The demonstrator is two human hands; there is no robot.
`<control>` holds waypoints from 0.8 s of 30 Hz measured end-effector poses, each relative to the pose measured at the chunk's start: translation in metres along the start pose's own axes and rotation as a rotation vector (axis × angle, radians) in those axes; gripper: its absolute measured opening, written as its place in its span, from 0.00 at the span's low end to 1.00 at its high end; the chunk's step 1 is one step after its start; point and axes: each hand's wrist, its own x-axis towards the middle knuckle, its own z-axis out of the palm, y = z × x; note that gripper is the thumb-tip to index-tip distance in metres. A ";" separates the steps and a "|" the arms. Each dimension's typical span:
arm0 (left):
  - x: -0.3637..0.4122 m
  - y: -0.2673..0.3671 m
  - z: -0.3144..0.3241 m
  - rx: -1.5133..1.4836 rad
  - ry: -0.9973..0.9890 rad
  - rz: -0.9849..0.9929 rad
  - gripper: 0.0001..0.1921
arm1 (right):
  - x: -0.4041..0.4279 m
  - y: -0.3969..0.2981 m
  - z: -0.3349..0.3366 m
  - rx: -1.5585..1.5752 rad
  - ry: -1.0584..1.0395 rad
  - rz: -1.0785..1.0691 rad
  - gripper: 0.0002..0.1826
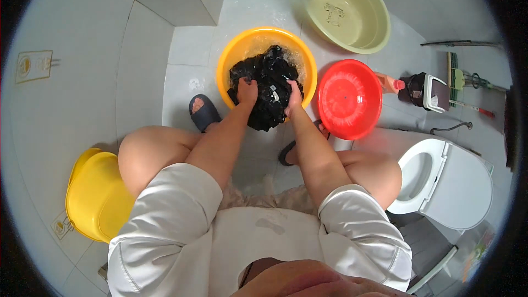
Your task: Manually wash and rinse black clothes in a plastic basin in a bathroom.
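Observation:
Wet black cloth (268, 78), apparently a garment with a small pale label, lies bunched in an orange plastic basin (307, 60) with sudsy water. Part of the cloth hangs over the basin's near rim. My left hand (248, 91) grips the cloth a little left of its middle, fingers curled into it. At the right edge of the bundle, my right hand (293, 98) has the fabric between thumb and fingers; some of its fingers are hidden under the cloth.
A red basin (350, 99) stands right of the orange one, near a pink bottle (387, 83) and a lidded bin (436, 93). Farther back is a pale green basin (354, 12) holding water. The toilet (416, 173) is at right, a yellow plastic tub (95, 198) at left.

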 end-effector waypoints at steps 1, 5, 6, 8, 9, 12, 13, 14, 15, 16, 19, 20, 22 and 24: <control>-0.013 0.002 0.009 0.067 -0.024 -0.001 0.26 | 0.003 -0.002 -0.019 0.002 0.015 -0.022 0.33; -0.052 0.011 0.026 0.048 -0.087 0.001 0.24 | -0.006 -0.008 -0.063 -0.020 0.074 -0.069 0.32; -0.050 0.000 0.017 0.039 -0.054 -0.040 0.23 | -0.021 0.002 -0.046 0.073 0.042 0.013 0.31; -0.041 -0.017 -0.005 0.021 0.005 -0.090 0.22 | -0.057 0.015 -0.001 0.189 -0.032 0.083 0.27; -0.041 -0.016 -0.008 -0.116 0.031 -0.131 0.24 | -0.070 0.011 0.008 0.182 -0.031 0.075 0.27; -0.045 0.014 -0.010 -0.329 0.033 -0.145 0.27 | -0.095 -0.008 0.025 0.201 -0.100 0.003 0.27; -0.048 0.033 -0.011 -0.393 0.015 -0.121 0.28 | -0.100 -0.016 0.027 0.201 -0.097 -0.011 0.27; -0.065 0.061 -0.002 -0.393 0.023 -0.143 0.29 | -0.103 -0.027 0.020 0.212 -0.081 -0.062 0.26; -0.078 0.082 0.002 -0.391 0.041 -0.166 0.29 | -0.107 -0.035 0.017 0.222 -0.070 -0.106 0.26; -0.070 0.091 -0.007 -0.373 0.041 -0.174 0.31 | -0.116 -0.038 0.033 0.208 -0.094 -0.135 0.25; -0.063 0.117 -0.030 -0.248 -0.098 0.055 0.34 | -0.141 -0.047 0.063 0.193 -0.091 -0.207 0.25; -0.065 0.126 -0.033 -0.247 -0.101 0.056 0.34 | -0.152 -0.052 0.069 0.185 -0.071 -0.229 0.24; -0.074 0.150 -0.035 -0.238 -0.126 0.128 0.35 | -0.172 -0.064 0.075 0.177 -0.090 -0.245 0.24; -0.087 0.170 -0.031 -0.238 -0.194 0.120 0.35 | -0.189 -0.078 0.071 0.188 -0.116 -0.303 0.23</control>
